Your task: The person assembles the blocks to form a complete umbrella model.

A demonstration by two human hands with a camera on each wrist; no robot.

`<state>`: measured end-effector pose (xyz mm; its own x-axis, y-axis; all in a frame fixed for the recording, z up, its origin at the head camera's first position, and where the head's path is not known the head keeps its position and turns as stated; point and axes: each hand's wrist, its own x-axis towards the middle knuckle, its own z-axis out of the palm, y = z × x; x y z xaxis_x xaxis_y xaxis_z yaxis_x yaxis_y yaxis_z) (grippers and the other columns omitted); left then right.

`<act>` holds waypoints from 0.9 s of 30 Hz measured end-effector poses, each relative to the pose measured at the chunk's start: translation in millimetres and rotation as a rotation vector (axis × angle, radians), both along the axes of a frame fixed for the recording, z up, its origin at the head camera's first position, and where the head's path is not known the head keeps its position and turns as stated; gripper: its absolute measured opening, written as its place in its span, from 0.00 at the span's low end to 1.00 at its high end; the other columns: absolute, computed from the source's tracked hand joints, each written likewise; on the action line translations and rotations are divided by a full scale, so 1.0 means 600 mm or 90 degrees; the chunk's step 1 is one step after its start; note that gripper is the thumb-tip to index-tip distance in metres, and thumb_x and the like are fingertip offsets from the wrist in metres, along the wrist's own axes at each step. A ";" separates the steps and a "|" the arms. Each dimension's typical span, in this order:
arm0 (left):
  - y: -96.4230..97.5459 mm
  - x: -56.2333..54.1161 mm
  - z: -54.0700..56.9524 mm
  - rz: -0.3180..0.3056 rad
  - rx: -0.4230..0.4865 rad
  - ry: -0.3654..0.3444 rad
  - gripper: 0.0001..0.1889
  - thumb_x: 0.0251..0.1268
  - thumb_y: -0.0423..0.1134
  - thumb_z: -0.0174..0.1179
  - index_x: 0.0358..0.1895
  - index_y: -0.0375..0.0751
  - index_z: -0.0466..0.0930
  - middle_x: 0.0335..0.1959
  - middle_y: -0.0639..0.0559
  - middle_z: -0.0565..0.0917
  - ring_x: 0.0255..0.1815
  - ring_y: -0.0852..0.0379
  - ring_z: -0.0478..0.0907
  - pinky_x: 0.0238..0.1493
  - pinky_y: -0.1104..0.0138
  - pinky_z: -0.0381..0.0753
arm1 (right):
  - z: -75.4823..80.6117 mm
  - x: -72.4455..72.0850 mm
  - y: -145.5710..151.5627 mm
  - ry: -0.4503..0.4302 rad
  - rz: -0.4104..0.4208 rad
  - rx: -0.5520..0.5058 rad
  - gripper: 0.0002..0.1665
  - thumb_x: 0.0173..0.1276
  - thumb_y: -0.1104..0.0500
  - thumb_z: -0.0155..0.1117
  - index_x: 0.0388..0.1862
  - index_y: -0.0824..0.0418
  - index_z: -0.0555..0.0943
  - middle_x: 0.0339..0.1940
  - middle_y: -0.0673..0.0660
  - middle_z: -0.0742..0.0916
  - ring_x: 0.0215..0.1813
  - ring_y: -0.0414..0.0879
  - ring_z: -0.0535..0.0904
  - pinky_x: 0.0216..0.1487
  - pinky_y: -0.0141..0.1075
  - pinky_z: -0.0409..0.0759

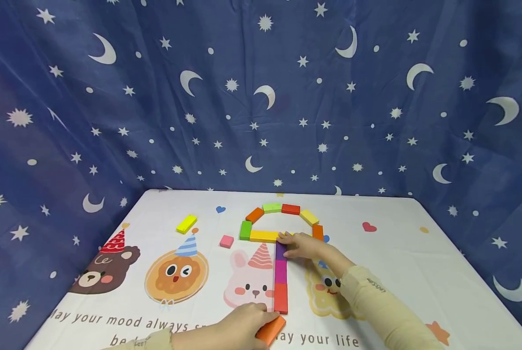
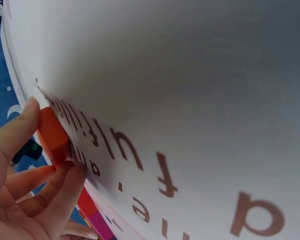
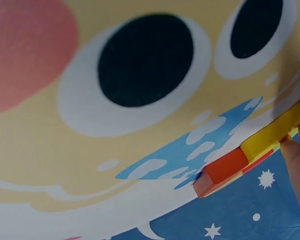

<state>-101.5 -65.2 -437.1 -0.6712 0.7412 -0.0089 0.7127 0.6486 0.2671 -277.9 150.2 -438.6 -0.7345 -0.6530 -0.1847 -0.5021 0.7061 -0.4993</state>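
Note:
Thumb and fingers of my left hand (image 1: 239,325) pinch an orange block (image 1: 271,331), slanted just below a red block (image 1: 280,298). That red block ends a column with a magenta block (image 1: 280,271) and a purple block (image 1: 280,249) above it. My right hand (image 1: 306,246) touches the column's top, where it meets a row of yellow blocks (image 1: 262,236); its fingers partly cover that joint. In the right wrist view, fingertips touch a yellow block (image 3: 275,131) beside an orange one (image 3: 229,166). An arch of several coloured blocks (image 1: 291,209) curves above the row.
A loose yellow block (image 1: 186,224) lies to the left, and a small pink block (image 1: 226,241) sits nearer the arch. The white tablecloth (image 1: 418,272) carries printed cartoon animals and lettering. A blue curtain (image 1: 225,97) with moons and stars hangs behind the table.

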 end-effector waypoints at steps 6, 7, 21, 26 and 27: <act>-0.001 0.003 0.002 0.015 -0.015 0.000 0.33 0.43 0.51 0.73 0.57 0.46 0.79 0.26 0.62 0.72 0.23 0.70 0.61 0.26 0.79 0.60 | -0.003 -0.001 -0.001 0.019 0.009 0.002 0.31 0.66 0.55 0.61 0.67 0.63 0.69 0.71 0.59 0.67 0.74 0.58 0.58 0.72 0.51 0.58; -0.001 0.004 0.002 0.016 -0.017 -0.001 0.33 0.43 0.51 0.73 0.57 0.47 0.79 0.26 0.63 0.72 0.23 0.70 0.61 0.26 0.79 0.60 | -0.004 -0.001 -0.001 0.020 0.014 0.001 0.31 0.66 0.55 0.61 0.67 0.63 0.69 0.71 0.60 0.67 0.74 0.59 0.58 0.72 0.51 0.58; -0.019 -0.010 0.009 0.069 0.062 -0.099 0.25 0.50 0.50 0.69 0.53 0.45 0.82 0.30 0.62 0.81 0.29 0.73 0.70 0.32 0.79 0.70 | 0.002 -0.004 -0.001 0.005 0.001 0.007 0.31 0.66 0.55 0.61 0.67 0.61 0.68 0.72 0.59 0.66 0.75 0.58 0.56 0.73 0.52 0.57; -0.034 -0.016 0.011 0.107 0.068 -0.103 0.22 0.51 0.51 0.69 0.49 0.44 0.83 0.34 0.60 0.85 0.36 0.69 0.78 0.39 0.73 0.78 | -0.001 -0.003 -0.002 0.005 0.003 0.012 0.31 0.66 0.54 0.61 0.67 0.60 0.68 0.72 0.58 0.66 0.75 0.58 0.57 0.72 0.51 0.57; -0.037 -0.019 0.012 0.114 0.070 -0.103 0.22 0.51 0.50 0.68 0.48 0.44 0.84 0.35 0.59 0.85 0.36 0.69 0.78 0.39 0.72 0.78 | -0.002 -0.003 -0.002 0.009 0.007 0.011 0.31 0.66 0.54 0.61 0.67 0.61 0.69 0.72 0.59 0.67 0.74 0.58 0.57 0.72 0.51 0.58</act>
<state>-113.1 -87.4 -430.1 -0.7884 0.6128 -0.0533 0.5308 0.7215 0.4446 -279.8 148.9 -439.8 -0.7297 -0.6578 -0.1867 -0.5166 0.7092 -0.4797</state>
